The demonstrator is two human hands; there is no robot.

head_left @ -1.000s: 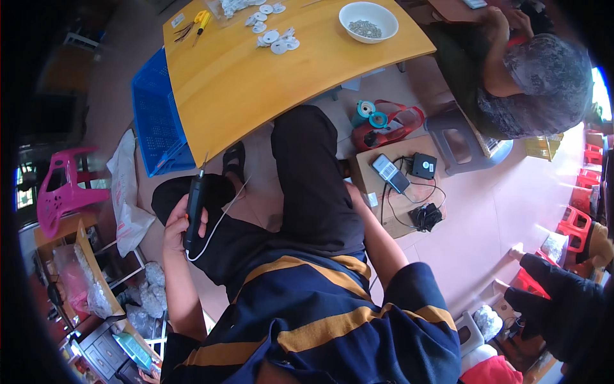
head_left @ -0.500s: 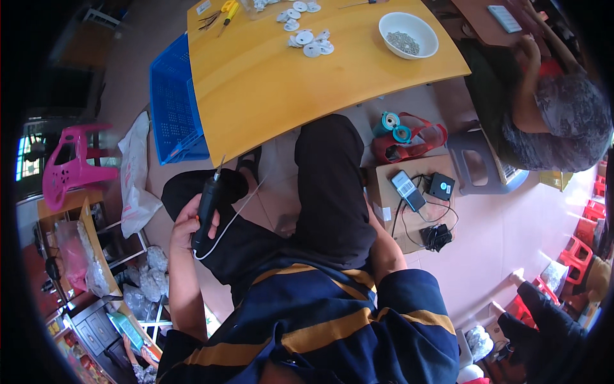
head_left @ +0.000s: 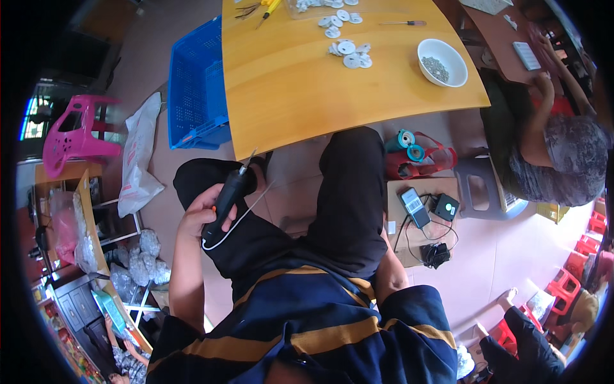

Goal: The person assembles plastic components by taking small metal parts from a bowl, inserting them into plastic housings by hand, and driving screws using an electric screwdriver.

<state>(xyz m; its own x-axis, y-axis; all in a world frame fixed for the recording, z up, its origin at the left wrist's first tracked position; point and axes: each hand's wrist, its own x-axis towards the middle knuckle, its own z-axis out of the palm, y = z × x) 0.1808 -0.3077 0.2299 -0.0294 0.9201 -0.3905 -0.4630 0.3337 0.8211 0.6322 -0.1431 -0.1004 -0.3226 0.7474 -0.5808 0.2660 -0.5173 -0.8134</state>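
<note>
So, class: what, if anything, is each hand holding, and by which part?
The left hand holds a black corded tool around the rear of its body. The right hand is hidden, so its hold cannot be told.

At upper left, a blue perforated plastic crate (head_left: 181, 105) is set on the pale tiled floor (head_left: 473, 272). Farther left, a white sack (head_left: 139, 163) is laid near a pink plastic chair (head_left: 57, 151). Below them, clear plastic bags (head_left: 144, 262) are heaped near a dark drawer cabinet (head_left: 77, 304). Right of centre, an opened teal bottle (head_left: 403, 139) is seen at a red bag (head_left: 409, 169), with a grey stool (head_left: 472, 166) placed close by. At far right, a patterned grey top is worn by a co-worker (head_left: 563, 157).
</note>
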